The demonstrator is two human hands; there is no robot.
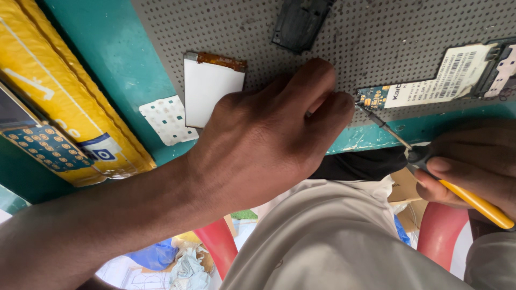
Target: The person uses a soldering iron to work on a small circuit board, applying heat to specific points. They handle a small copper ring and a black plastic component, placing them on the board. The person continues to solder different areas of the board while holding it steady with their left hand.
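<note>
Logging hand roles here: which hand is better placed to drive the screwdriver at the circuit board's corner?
Right, most likely. The right hand grips the yellow-handled screwdriver, whose tip is at the circuit board corner. The left hand only has its fingertips beside it.

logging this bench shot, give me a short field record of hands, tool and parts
left hand: fingers pressed on the grey dotted mat at the end of the circuit board
right hand: grips a yellow-handled screwdriver, tip at the board's corner
small screen: flat on the mat, left of the hand
keypad sheet: white, on the green bench edge
black part: at the mat's top
</note>
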